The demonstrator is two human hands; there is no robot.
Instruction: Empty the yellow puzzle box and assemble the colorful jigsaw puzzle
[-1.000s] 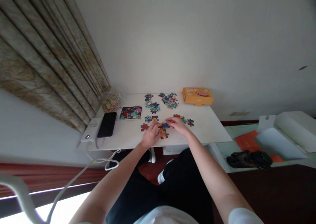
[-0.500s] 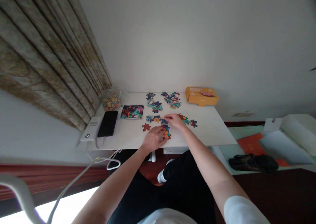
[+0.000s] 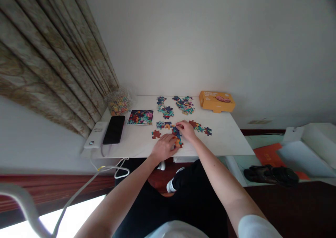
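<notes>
Colourful jigsaw pieces lie on a white table (image 3: 228, 140). My left hand (image 3: 165, 146) rests, fingers curled, on a small joined cluster of pieces (image 3: 177, 140) near the front edge. My right hand (image 3: 186, 129) pinches a piece at the cluster's far end. A single red piece (image 3: 155, 134) lies left of my left hand. Loose pieces (image 3: 201, 128) sit to the right of my right hand. Further back are two heaps of pieces (image 3: 185, 105).
An orange puzzle box (image 3: 216, 101) stands at the back right. A picture card (image 3: 140, 117), a black phone (image 3: 114, 129) on a white power bank and a clear bag of colourful bits (image 3: 118, 103) are at the left, by a curtain. A white cable hangs off the front.
My left hand slid back toward the front edge onto the cluster. My right hand shifted slightly left to the cluster's far end. The camera view drifted a little.
</notes>
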